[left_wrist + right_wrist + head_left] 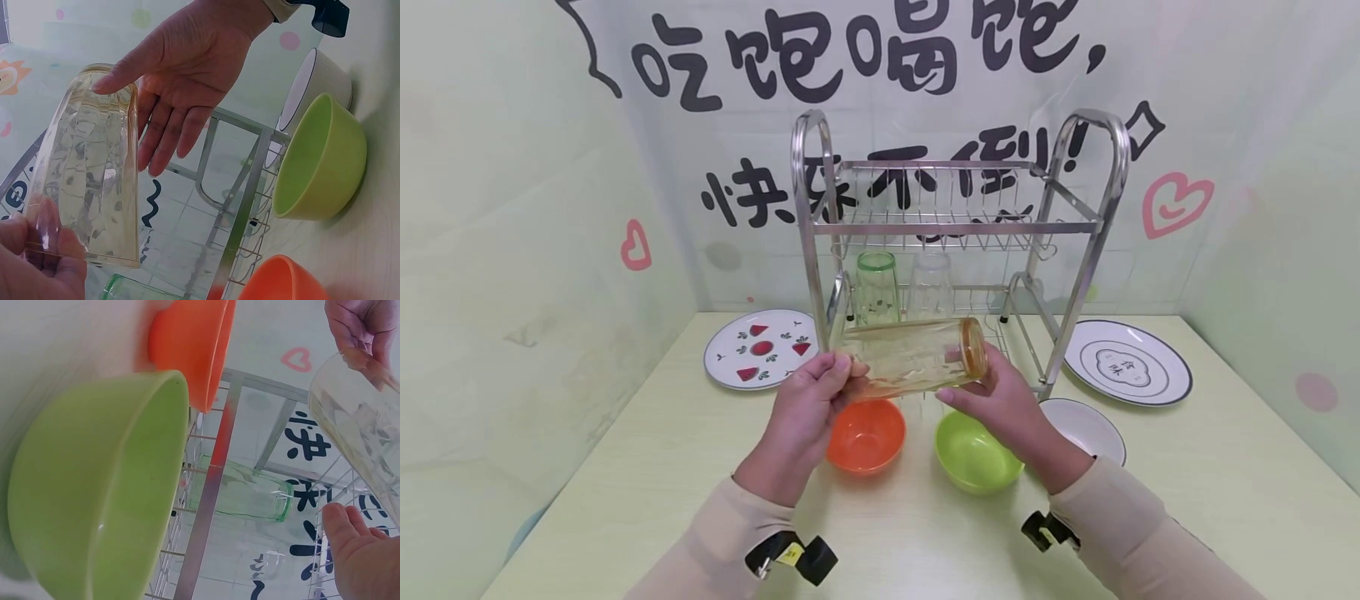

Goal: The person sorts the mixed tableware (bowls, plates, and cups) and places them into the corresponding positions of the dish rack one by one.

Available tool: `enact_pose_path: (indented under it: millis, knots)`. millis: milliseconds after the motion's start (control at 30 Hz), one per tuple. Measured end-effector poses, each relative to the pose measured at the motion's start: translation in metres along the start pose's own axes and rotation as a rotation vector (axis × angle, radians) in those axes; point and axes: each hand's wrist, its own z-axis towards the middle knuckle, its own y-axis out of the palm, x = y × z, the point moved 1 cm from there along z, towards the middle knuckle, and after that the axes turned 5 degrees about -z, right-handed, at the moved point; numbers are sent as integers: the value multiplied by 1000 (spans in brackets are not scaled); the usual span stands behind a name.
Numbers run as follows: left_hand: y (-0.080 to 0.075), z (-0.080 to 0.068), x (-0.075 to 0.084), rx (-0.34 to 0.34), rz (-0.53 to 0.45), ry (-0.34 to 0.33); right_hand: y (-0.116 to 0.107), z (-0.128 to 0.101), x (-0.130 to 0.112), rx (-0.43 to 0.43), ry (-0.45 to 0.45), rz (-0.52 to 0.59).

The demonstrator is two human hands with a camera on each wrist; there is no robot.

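Note:
A yellowish clear drinking glass [902, 358] lies on its side in the air in front of the dish rack [955, 227], its thick amber base toward the right. My left hand [805, 412] pinches the rim end between thumb and fingers, as the left wrist view also shows. At the base end is my right hand [1011, 417], its fingers extended and palm turned to the glass. In the left wrist view the right thumb [119, 75] overlaps the base; whether it presses there I cannot tell. On the rack's lower level, a green glass [877, 292] and a clear glass [931, 287] stand upside down.
Below the hands sit an orange bowl [865, 437] and a lime green bowl [977, 454]. A white bowl [1090, 425] is partly behind the right forearm. A watermelon-patterned plate [730, 354] lies left of the rack, another white plate [1165, 375] right of it.

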Motion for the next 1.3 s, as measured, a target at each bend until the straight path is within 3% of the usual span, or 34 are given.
enact_pose_path:
  millis: [300,667,933,1300]
  knots:
    - [2,1,-5,-23,-29,9,1,0,-5,64,-6,-18]
    - [4,1,-9,-29,-20,13,1,-2,-8,87,34,73]
    - [6,1,-12,-40,-42,16,2,-2,-9,114,8,80]
    - [9,1,-16,-16,-33,-6,4,0,-11,129,-33,175]
